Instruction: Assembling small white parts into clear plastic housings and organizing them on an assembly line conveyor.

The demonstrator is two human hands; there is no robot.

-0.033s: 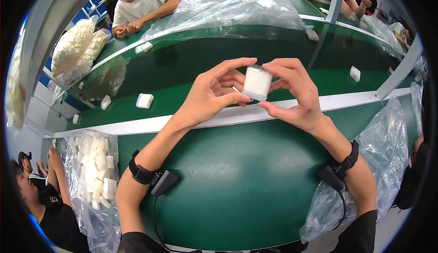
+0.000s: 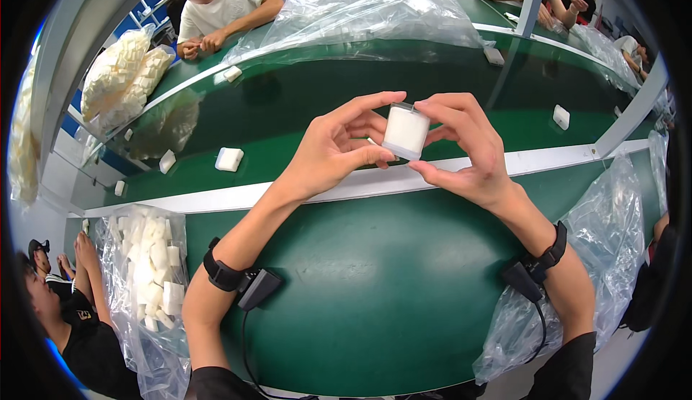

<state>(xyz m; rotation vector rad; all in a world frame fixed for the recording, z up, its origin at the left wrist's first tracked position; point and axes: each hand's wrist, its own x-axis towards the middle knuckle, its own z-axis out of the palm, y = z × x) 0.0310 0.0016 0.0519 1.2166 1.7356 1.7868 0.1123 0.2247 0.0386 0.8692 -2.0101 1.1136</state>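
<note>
A small white block [image 2: 406, 132] with clear edges at its top and bottom, perhaps a clear case round a white insert, is held up above the bench. My left hand [image 2: 339, 144] is closed on its left side, index finger at the top edge and thumb near the bottom. From the right, my right hand [image 2: 468, 140] grips it too, with fingertips at the upper corner and the thumb by the lower corner. A small white bit shows by my left fingers; what it belongs to, I cannot tell.
Left of my arm lies a clear bag [image 2: 151, 270] of white blocks. A crumpled clear bag [image 2: 602, 234] sits at right. Beyond the white rail, several blocks, one a white block [image 2: 229, 159], rest on the green belt [image 2: 324, 104]. Co-workers sit across and at left.
</note>
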